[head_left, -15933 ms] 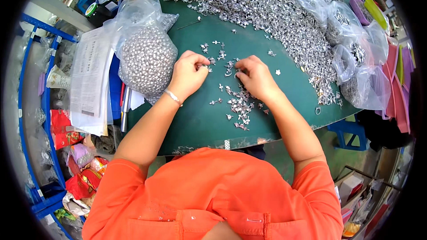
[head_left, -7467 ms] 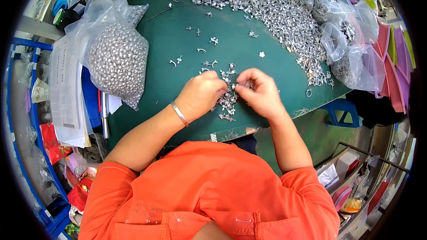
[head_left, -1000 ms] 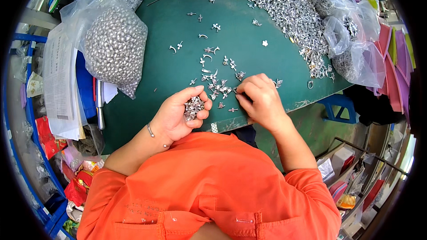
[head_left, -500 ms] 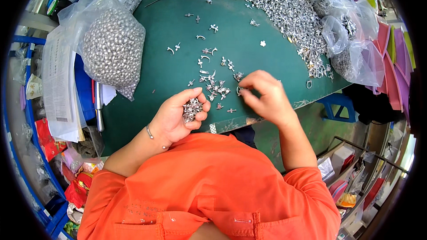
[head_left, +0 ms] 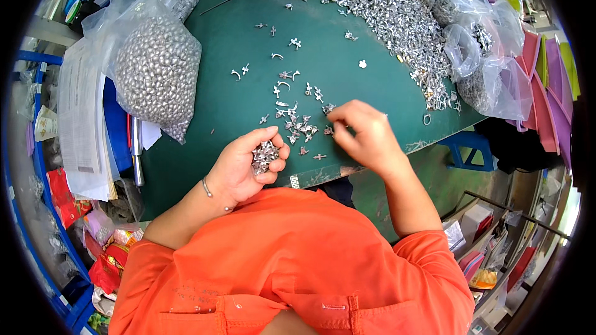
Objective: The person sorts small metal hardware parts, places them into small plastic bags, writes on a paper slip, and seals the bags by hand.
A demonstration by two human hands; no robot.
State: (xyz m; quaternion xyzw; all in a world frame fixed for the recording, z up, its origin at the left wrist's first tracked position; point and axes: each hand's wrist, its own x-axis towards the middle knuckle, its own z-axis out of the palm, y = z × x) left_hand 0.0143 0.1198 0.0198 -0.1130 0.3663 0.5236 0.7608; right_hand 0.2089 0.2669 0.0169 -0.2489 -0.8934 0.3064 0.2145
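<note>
My left hand [head_left: 239, 160] is cupped, palm up, just above the table's near edge. Its fingers curl round a heap of small silver metal charms [head_left: 264, 157]. My right hand [head_left: 365, 135] has thumb and forefinger drawn together, pointing at the tabletop; what lies between the tips, if anything, is too small to make out. Small metal pieces [head_left: 328, 109] lie right by those fingertips. Between my two hands is a loose cluster of silver charms [head_left: 300, 126]. Curved metal pieces [head_left: 284, 84] and cross-shaped ones [head_left: 295, 43] are scattered farther out.
A large heap of silver pieces [head_left: 379, 9] spreads over the back right of the green table [head_left: 230, 102]. A clear bag of silver beads [head_left: 155, 74] stands at left beside papers [head_left: 84, 111]. Plastic bags [head_left: 478, 56] sit at far right; a blue stool [head_left: 470, 151] is below.
My right hand has shifted slightly left; a ring-like piece seen at its fingertips before no longer shows there. My left hand stays cupped round its charms. The whole view has drifted slightly.
</note>
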